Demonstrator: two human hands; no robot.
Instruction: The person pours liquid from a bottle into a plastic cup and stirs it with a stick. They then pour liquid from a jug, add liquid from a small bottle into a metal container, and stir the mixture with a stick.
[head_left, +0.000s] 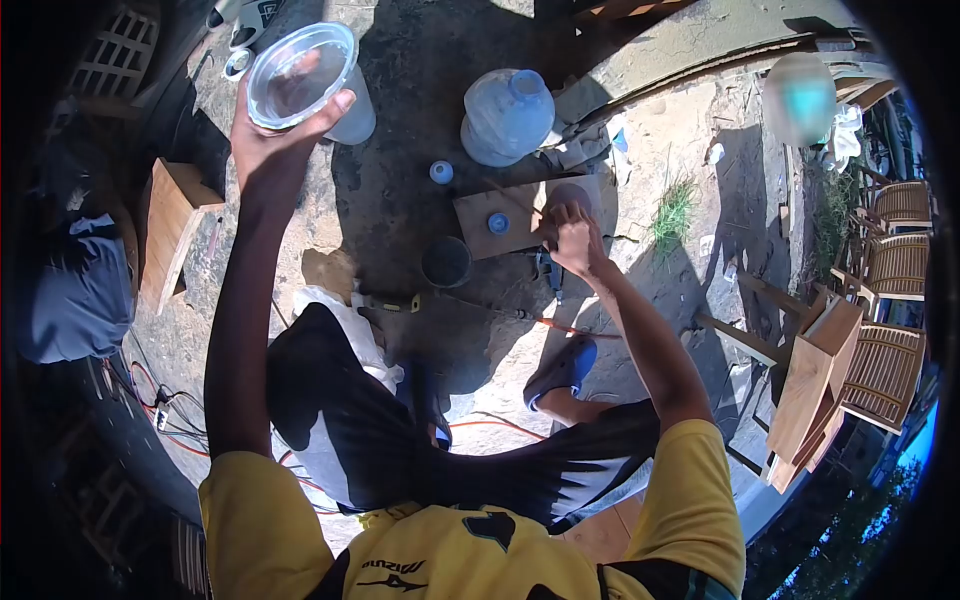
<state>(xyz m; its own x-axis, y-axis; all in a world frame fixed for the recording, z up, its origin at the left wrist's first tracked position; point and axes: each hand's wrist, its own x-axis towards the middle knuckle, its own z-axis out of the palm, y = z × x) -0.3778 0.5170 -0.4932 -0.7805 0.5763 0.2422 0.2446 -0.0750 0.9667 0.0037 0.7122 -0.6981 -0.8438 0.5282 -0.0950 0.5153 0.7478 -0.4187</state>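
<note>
Over dusty ground [400, 150], left hand [275, 140] grips clear, round, rimmed tub [300, 78]; right hand [574, 238] curled, contents unclear.

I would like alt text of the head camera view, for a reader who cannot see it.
A person's left hand holds up a clear, round plastic tub, while the right hand is at a flat brown board on the ground; whether it grips anything is unclear. Nearby are a large translucent plastic bottle and a dark round bowl.
</note>
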